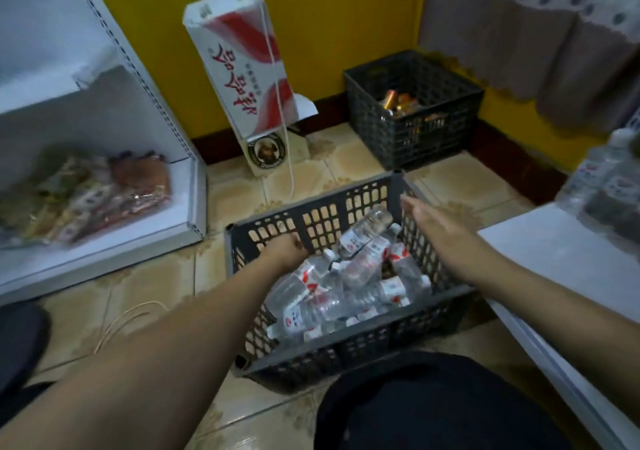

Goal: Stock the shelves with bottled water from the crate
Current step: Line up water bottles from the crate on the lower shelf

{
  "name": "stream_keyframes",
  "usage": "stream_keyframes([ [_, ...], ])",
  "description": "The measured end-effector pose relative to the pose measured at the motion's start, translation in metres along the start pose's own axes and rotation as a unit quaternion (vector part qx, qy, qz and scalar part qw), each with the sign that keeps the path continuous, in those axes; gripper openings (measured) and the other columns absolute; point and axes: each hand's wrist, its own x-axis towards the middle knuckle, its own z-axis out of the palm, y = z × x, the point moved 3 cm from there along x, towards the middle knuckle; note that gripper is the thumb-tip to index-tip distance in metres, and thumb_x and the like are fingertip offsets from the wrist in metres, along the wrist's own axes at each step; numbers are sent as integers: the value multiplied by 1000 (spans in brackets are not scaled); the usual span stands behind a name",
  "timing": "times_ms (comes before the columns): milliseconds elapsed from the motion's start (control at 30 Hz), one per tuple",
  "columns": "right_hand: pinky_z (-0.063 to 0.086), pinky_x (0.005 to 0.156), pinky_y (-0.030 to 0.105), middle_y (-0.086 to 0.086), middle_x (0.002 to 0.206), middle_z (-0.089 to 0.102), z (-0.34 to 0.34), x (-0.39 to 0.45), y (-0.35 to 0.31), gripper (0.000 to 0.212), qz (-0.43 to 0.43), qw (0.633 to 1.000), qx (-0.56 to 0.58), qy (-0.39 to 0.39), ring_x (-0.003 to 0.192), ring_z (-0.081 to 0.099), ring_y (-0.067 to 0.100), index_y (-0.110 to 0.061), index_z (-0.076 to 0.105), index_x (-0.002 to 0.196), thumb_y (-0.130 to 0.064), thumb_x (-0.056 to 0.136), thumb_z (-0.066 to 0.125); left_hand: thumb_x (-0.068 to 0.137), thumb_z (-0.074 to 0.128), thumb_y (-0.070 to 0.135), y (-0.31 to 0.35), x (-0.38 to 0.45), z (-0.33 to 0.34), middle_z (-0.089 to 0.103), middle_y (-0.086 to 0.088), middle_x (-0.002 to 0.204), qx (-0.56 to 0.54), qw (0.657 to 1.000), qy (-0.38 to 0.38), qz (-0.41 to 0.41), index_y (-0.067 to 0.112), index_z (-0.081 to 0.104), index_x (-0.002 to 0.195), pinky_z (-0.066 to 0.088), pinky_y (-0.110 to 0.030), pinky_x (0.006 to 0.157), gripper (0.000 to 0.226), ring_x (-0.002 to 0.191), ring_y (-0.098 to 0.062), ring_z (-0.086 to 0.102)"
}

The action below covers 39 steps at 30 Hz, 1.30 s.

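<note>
A dark grey plastic crate (pixel 349 349) stands on the tiled floor in front of me, filled with several clear water bottles (pixel 360 266) with red-and-white labels lying in a heap. My left hand (pixel 285 252) reaches down inside the crate's left side with fingers curled; what it grips is hidden under the hand. Over the crate's right rim, my right hand (pixel 433 221) hovers with fingers straight, holding nothing. A white shelf (pixel 554 252) at the right carries several bottles (pixel 606 179) at its far end.
A white shelf unit (pixel 166 234) at the left holds packaged snacks (pixel 86 193). A white-and-red carton (pixel 242 61) leans against the yellow wall. A second dark crate (pixel 412 110) with cans sits in the corner. My dark-clothed knees are at the bottom of the view.
</note>
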Motion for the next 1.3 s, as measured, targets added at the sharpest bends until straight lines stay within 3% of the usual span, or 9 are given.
stream_keyframes([
  [200,23,120,41,-19,151,39,86,35,69,76,97,992,53,-67,140,34,4,-54,39,139,-92,73,31,95,56,29,-76,29,72,63,-12,118,-90,993,-46,-58,11,56,128,49,-31,88,38,107,-27,61],
  [333,20,115,31,-10,156,33,120,66,98,58,137,987,-29,-74,143,29,12,-38,34,149,-63,96,30,91,59,38,-70,56,104,63,-7,118,-79,997,-2,-3,17,57,124,51,-34,89,38,102,-24,61],
  [567,36,103,32,2,148,46,120,72,103,53,70,982,-172,37,131,45,19,-25,34,150,-47,102,32,89,62,42,-7,131,111,52,-11,135,-82,994,38,62,12,44,138,47,-40,98,61,118,-26,53],
  [700,38,104,32,1,152,41,124,67,93,55,20,955,-293,39,136,40,17,-18,29,151,-42,103,32,82,64,59,26,184,122,52,-14,132,-85,995,-36,39,9,43,138,48,-42,95,78,117,-31,54],
  [800,38,106,33,2,150,42,123,67,93,54,14,950,-307,57,136,40,18,-15,30,151,-40,103,33,61,51,89,36,212,145,32,-19,143,-38,997,-71,9,15,33,147,40,-45,103,115,130,-39,39],
  [867,41,101,34,4,145,48,122,67,94,54,18,952,-297,73,131,45,20,-13,32,149,-39,103,36,58,58,86,38,210,153,17,-18,151,-53,997,-55,-21,12,21,150,39,-47,106,124,136,-40,33],
  [1067,50,86,38,8,128,58,119,67,101,49,71,944,-296,128,116,56,23,-11,41,141,-39,101,33,57,69,79,42,209,156,48,-12,140,-107,992,-11,-70,5,27,143,34,-53,108,121,126,-33,50],
  [1167,50,88,40,10,130,58,119,66,103,50,71,943,-299,128,118,55,24,-10,40,141,-39,101,34,58,74,71,36,212,161,55,-11,131,-169,982,15,-79,9,38,135,44,-51,100,105,115,-31,56],
  [1300,46,97,39,11,139,52,121,66,105,54,81,937,-318,119,127,50,25,-8,34,146,-39,102,35,57,72,76,32,214,158,55,-12,129,-122,991,31,-52,8,45,132,47,-49,97,104,117,-31,53],
])
